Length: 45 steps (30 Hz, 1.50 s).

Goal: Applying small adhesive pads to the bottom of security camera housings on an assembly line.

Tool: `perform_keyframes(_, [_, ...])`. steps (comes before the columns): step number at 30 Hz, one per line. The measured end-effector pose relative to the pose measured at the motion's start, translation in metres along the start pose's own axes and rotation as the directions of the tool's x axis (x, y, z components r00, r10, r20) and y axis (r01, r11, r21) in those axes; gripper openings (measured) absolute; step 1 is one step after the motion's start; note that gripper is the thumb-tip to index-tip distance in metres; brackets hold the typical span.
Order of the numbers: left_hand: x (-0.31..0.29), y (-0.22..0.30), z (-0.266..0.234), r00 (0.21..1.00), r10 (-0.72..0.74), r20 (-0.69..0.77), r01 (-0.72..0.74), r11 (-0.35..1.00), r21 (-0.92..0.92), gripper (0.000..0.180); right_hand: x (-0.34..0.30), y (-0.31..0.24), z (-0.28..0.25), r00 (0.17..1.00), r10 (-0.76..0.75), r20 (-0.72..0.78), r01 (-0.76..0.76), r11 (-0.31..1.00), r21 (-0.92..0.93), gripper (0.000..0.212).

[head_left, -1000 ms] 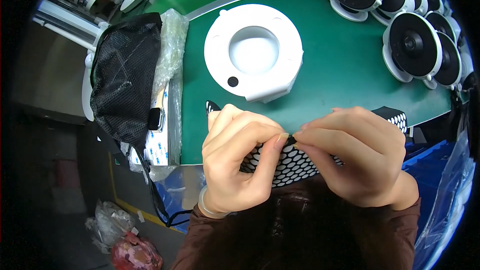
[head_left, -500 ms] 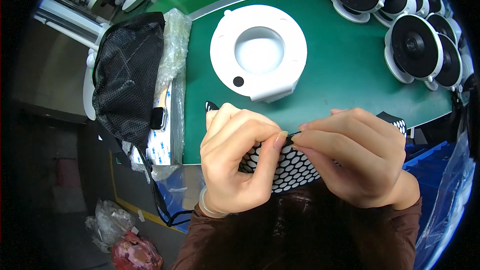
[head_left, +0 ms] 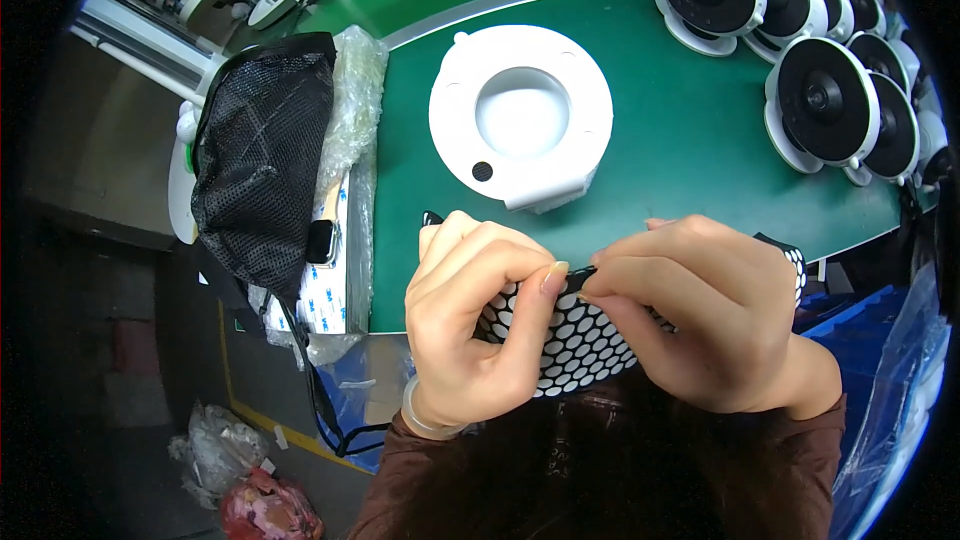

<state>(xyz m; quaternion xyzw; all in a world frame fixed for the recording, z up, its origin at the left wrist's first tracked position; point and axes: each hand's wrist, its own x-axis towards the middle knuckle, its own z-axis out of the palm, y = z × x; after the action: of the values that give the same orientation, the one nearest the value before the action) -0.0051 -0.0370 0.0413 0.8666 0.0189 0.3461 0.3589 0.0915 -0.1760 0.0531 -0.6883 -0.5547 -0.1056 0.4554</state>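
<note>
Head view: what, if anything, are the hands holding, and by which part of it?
The white-dotted black material, pinched at its upper edge by the left hand and right hand.

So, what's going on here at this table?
A person's bare left hand and right hand are close together, pinching the upper edge of a flexible black sheet with rows of white dots, at the near side of a green tabletop. Beyond them sits a round white housing with a recessed centre; neither hand touches it. Several white devices with round black faces stand to the right, and a black mesh bag lies to the left.
</note>
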Motion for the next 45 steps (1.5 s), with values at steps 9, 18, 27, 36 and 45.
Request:
perform_keyframes(9, [0.002,0.003,-0.003,0.999,0.019,0.029,-0.020,1.000,0.022,0.010,-0.002,0.000,0.000,0.999,-0.019,-0.030,0.019,1.000,-0.016,0.020])
perform_keyframes(18, [0.000,0.000,-0.001,1.000,0.014,0.028,-0.015,0.999,0.029,0.010,0.009,0.009,-0.003,0.979,0.106,0.174,-0.132,0.980,0.151,0.017])
perform_keyframes(27, [-0.003,-0.005,-0.001,0.995,-0.094,-0.016,0.094,0.995,0.039,0.008,0.013,0.009,-0.005,0.989,0.106,0.104,-0.133,0.941,0.311,0.012])
perform_keyframes(36, [-0.004,-0.026,0.009,0.983,-0.087,-0.161,0.099,0.993,0.069,0.004,0.032,0.034,0.007,0.899,0.438,-0.020,-0.420,0.873,0.249,0.012])
perform_keyframes(45, [-0.003,-0.028,0.009,0.981,-0.153,-0.118,0.161,0.985,0.062,0.005,0.032,0.034,0.016,0.897,0.439,-0.048,-0.425,0.887,0.181,0.011])
